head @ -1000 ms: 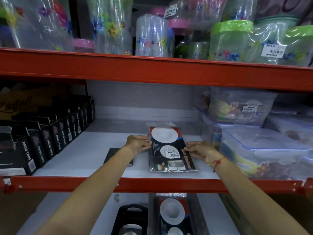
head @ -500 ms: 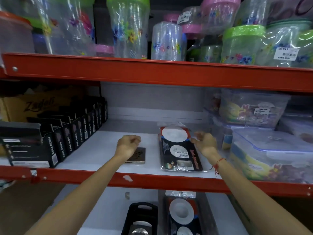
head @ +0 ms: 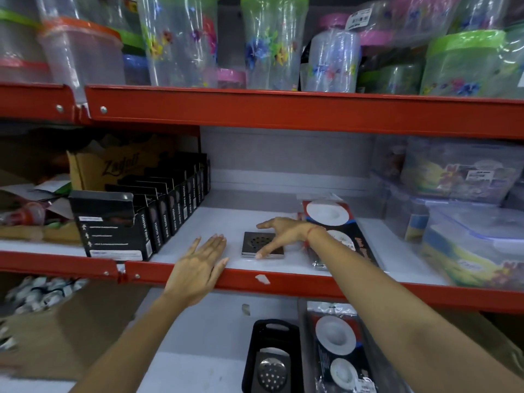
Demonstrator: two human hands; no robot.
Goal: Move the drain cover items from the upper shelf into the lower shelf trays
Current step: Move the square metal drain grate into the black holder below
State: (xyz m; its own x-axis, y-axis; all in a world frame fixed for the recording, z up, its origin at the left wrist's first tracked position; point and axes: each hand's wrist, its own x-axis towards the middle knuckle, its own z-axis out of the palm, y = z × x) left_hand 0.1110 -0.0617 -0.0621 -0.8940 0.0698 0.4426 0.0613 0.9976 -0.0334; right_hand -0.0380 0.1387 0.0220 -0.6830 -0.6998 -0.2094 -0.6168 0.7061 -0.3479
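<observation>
— Where's the drain cover right now?

— The square metal drain cover [head: 262, 245] lies flat on the white upper shelf [head: 226, 219], near the front edge. My right hand [head: 279, 231] is spread right over it, fingers splayed wide, thumb tip down at the cover's front rim, another finger stretched past its back left corner. Nothing gripped, the cover is flat on the board.

— And the left?

— My left hand [head: 200, 266] is open and flat, palm down, just left of the cover and apart from it, lying across the red front rail [head: 283, 280].

— What's beside it?

— To the right, a packaged strainer set [head: 329, 214] partly under my right forearm. To the left, a row of black nano tape boxes [head: 147, 219].

— Below?

— On the lower shelf a black tray [head: 272, 355] holds what looks like a round perforated metal piece, though it's blurry, and beside it another strainer pack [head: 337, 350]
</observation>
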